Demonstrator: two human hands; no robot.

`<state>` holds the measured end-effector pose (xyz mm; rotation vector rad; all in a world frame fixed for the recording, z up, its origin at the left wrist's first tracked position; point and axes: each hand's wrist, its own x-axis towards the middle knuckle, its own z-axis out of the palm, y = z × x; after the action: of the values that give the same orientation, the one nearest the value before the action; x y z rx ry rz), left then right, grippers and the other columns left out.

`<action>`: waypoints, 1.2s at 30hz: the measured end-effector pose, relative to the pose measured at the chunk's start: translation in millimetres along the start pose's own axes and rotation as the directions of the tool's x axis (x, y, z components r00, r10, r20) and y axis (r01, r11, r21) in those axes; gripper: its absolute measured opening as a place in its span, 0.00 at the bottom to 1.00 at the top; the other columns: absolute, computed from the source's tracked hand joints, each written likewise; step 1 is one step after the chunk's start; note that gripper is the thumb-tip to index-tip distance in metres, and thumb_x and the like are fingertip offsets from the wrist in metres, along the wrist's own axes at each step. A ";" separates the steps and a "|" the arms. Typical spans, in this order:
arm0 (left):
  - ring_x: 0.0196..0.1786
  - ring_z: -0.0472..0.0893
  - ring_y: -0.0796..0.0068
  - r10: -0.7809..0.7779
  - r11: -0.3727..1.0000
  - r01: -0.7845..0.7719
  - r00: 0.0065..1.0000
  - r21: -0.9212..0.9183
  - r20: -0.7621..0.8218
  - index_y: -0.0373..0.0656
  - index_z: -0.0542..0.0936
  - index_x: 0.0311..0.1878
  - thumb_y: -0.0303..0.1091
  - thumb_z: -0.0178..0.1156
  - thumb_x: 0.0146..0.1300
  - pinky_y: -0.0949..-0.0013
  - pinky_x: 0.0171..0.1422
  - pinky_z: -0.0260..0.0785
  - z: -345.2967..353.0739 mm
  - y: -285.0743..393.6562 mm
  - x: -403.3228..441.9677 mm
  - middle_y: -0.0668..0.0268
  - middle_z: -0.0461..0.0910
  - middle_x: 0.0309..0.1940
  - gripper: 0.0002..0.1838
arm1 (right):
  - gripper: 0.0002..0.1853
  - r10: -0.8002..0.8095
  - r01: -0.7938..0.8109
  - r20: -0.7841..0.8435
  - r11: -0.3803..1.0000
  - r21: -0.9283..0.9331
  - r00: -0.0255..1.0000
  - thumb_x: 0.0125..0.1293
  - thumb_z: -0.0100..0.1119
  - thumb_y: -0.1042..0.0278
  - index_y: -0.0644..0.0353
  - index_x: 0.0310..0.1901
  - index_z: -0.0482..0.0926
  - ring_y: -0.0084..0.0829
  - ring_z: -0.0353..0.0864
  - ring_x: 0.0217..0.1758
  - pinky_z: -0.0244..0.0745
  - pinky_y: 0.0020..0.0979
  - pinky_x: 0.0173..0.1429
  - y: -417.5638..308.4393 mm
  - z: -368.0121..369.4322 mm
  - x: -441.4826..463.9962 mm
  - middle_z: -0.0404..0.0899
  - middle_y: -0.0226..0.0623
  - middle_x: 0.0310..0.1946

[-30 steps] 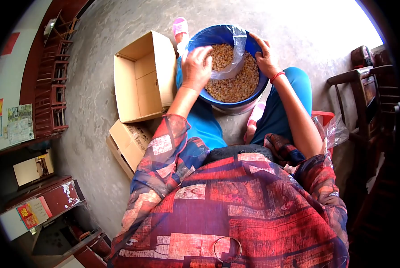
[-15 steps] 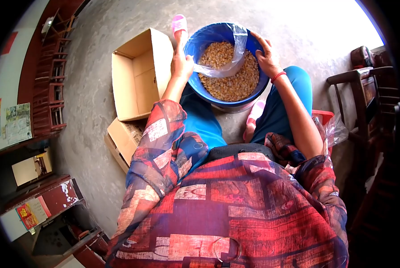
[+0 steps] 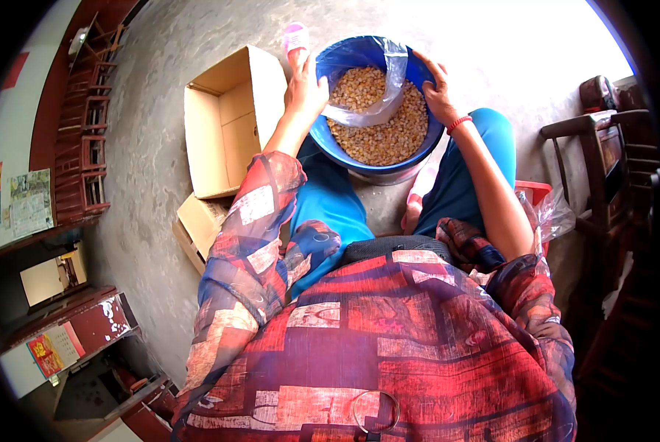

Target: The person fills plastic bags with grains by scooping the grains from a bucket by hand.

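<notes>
Blue bucket [image 3: 415, 72] of kernels [image 3: 378, 141] on the floor [image 3: 146, 199].
The right hand [image 3: 440, 94] grasps its right rim; the left hand [image 3: 305, 93] is at its left rim, whether gripping I cannot tell.

Inside and along the rim of the bucket [image 3: 415, 71], smooth blue plastic by the look, faintly glossy. Across the mouth, clear plastic film [image 3: 370, 116], thin, shiny, creased. Below that, grains [image 3: 378, 151], rough and pebbly. Underneath all, bare grey floor [image 3: 149, 147], hard, concrete-like, mottled, with a dull sheen. At left, open box [image 3: 269, 85] in plain brown cardboard, matt. Toward the floor's left edge, red-brown furniture [image 3: 83, 147], apparently wood. Toward the right edge, dark wooden chair [image 3: 591, 127], polished-looking. Patterned shirt [image 3: 426, 361], thin cloth, semi-sheer at the sleeves.
</notes>
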<state>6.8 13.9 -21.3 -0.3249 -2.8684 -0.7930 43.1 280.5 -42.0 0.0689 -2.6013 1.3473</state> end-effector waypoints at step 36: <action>0.42 0.78 0.53 -0.357 0.931 0.359 0.933 0.072 -0.040 0.46 0.68 0.53 0.30 0.54 0.48 0.57 0.47 0.69 12.7 -5.3 -13.0 0.52 0.78 0.38 0.25 | 0.19 -0.307 0.291 0.076 0.757 -0.585 0.949 0.48 0.49 0.78 0.51 0.45 0.74 0.45 0.71 0.49 0.69 0.40 0.48 -49.8 -21.1 -15.7 0.72 0.39 0.45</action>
<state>17.1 13.9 -37.3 0.2269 -2.9630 -0.7256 68.8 267.8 6.5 0.3496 -2.7095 0.3884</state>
